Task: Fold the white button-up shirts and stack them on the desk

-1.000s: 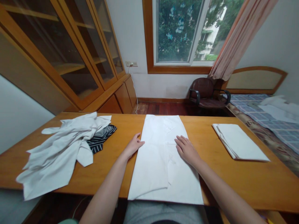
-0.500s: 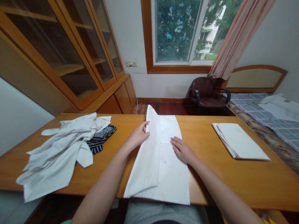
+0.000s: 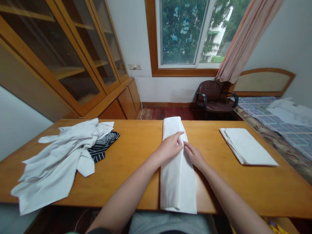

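Note:
A long white cloth [image 3: 170, 182], folded lengthwise into a narrow strip, lies in front of me with its near end at the table's edge. Its kind of garment is not clear. My left hand [image 3: 172, 146] lies across the upper part, thumb and fingers closed on the folded flap's edge. Close against it on the right, my right hand [image 3: 193, 156] has its fingers together at the same edge, gripping the cloth there; its fingertips are partly hidden.
A rumpled pile of white cloth [image 3: 60, 159] lies on the left of the wooden table [image 3: 131, 139], with a black-and-white striped piece [image 3: 103, 148] under it. A neatly folded white cloth [image 3: 248, 148] rests on the right. Beyond stand a chair [image 3: 211, 94] and a bed [image 3: 290, 126].
My left hand has moved right, carrying the left flap over, so the cloth is now narrower. My right hand has gone from lying flat to holding near the fold's edge.

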### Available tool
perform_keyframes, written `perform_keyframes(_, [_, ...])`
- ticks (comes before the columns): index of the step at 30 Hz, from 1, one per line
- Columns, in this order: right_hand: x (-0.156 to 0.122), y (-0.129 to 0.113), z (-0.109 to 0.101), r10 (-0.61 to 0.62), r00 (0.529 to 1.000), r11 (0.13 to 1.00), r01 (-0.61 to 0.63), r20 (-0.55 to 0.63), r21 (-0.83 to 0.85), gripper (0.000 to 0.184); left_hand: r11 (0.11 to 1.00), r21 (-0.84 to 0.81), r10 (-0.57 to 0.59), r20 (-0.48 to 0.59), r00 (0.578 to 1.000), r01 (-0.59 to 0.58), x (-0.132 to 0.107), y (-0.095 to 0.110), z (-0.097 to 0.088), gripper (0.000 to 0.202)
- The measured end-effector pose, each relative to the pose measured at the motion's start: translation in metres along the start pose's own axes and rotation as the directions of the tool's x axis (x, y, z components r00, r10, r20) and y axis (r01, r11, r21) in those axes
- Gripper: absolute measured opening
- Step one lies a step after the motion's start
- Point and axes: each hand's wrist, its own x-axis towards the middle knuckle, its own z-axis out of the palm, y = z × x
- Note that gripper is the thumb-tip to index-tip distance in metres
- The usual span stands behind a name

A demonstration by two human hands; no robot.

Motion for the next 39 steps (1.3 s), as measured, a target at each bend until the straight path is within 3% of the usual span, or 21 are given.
perform_keyframes(5, [0.001,0.002,-0.006,0.148,0.978,0.987,-0.137,-0.147,0.082,0.053,1.000,0.006,0.021,-0.079,0.997,-0.021,-0.009,-0.024,0.009,0.038])
perform_keyframes(9, [0.006,0.004,-0.002,0.197,0.976,0.972,-0.183,-0.090,0.144,0.063,0.991,0.133,0.003,-0.162,0.987,0.019,-0.021,-0.057,0.016,0.033])
perform_keyframes(12, [0.009,0.001,0.000,0.166,0.980,0.979,-0.151,-0.106,0.135,0.069,0.974,0.225,0.002,-0.057,0.998,0.011,-0.034,-0.074,0.028,0.043])
perform_keyframes(16, [0.008,-0.005,-0.004,0.145,0.966,0.989,-0.141,-0.214,0.037,0.059,0.941,0.340,-0.041,0.125,0.991,-0.004,-0.049,-0.080,0.044,0.055])
perform_keyframes(22, [-0.001,-0.003,-0.007,0.051,0.974,0.981,-0.091,-0.222,-0.173,0.050,0.895,0.444,-0.043,0.184,0.982,-0.044,-0.052,-0.077,0.051,0.058])
perform_keyframes(25, [-0.003,-0.001,-0.008,-0.015,0.981,0.942,-0.051,-0.192,-0.333,0.047,0.881,0.442,0.073,0.224,0.972,-0.168,-0.054,-0.075,0.051,0.056])
perform_keyframes(27, [-0.003,-0.002,-0.010,-0.053,0.984,0.896,-0.029,-0.171,-0.444,0.046,0.863,0.405,0.191,0.292,0.937,-0.302,-0.058,-0.071,0.050,0.054])
perform_keyframes(32, [0.010,-0.013,-0.017,-0.192,0.977,0.774,0.092,-0.094,-0.626,0.043,0.790,0.263,0.400,0.464,0.790,-0.554,-0.080,-0.052,0.049,0.054])
perform_keyframes(36, [0.028,-0.018,-0.010,-0.295,0.946,0.708,0.309,0.132,-0.634,0.041,0.732,0.190,0.489,0.522,0.698,-0.655,-0.095,-0.044,0.047,0.053])
perform_keyframes(39, [0.039,-0.015,0.002,-0.258,0.931,0.701,0.365,0.260,-0.612,0.046,0.721,0.166,0.506,0.536,0.676,-0.672,-0.101,-0.042,0.046,0.051])
